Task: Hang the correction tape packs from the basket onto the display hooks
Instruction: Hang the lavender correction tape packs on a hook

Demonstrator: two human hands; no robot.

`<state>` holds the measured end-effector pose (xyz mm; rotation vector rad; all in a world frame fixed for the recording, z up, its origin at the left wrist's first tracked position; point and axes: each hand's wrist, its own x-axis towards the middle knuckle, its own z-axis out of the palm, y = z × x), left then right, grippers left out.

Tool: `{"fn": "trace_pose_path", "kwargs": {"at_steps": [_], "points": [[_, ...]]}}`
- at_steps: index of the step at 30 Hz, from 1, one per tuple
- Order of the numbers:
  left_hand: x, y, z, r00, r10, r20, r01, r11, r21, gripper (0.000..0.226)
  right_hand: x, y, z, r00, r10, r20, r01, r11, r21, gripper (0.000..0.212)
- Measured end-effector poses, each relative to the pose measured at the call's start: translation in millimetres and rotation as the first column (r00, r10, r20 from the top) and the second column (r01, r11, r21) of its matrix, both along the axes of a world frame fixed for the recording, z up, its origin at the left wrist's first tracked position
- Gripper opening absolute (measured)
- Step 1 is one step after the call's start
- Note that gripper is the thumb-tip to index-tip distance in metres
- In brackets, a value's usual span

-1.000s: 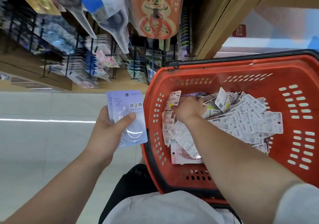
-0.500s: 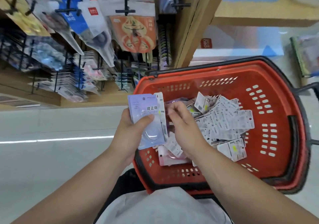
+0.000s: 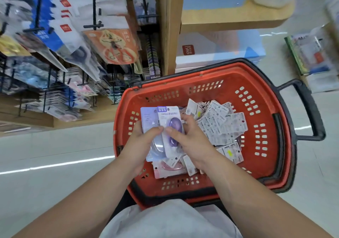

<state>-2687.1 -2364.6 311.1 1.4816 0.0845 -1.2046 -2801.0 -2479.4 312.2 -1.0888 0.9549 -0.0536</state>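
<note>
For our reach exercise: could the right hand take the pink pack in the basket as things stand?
Probably not yet: the right hand pinches the purple pack, so it is busy, though the pink pack lies partly exposed close by.

Purple tape pack [image 3: 173, 122] over red basket [image 3: 183, 84]

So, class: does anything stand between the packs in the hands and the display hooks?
Nothing visible does. The left hand and right hand hold packs above the basket; open air leads to the loaded hooks at left.
</note>
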Motion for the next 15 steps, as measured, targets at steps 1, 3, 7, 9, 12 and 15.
{"fn": "trace_pose_path", "kwargs": {"at_steps": [1,3,7,9,12,15], "points": [[-1.2,-1.0,-1.0,1.000,-0.007,-0.006,0.007,1.000,-0.008,0.034,0.0,-0.7,-0.3,1.000,0.001,0.027,-0.001,1.000,0.002,0.042],[-2.2,-2.3,-3.5,0.999,-0.031,0.005,0.032,0.999,-0.033,0.034,-2.3,-2.3,-2.8,0.998,0.038,0.054,-0.037,0.999,-0.026,0.038],[-0.1,0.1,-12.0,0.996,-0.077,0.043,0.078,0.996,-0.040,0.055,-9.2,-6.2,-5.8,0.980,0.200,-0.010,-0.200,0.972,-0.127,0.045],[0.3,3.0,-18.8,0.993,-0.104,0.048,0.104,0.994,-0.011,0.059,-12.1,-8.5,-5.1,0.962,0.269,-0.036,-0.271,0.956,-0.108,0.048],[-0.9,6.0,-27.7,0.992,-0.111,0.055,0.108,0.992,0.062,0.054,-16.3,-18.2,-13.9,0.965,0.252,-0.074,-0.254,0.967,-0.027,0.038],[3.3,7.8,-36.3,0.991,-0.083,0.103,0.068,0.987,0.144,0.045,-28.7,-45.1,-39.6,0.910,0.066,-0.409,-0.246,0.880,-0.407,0.033]]}}
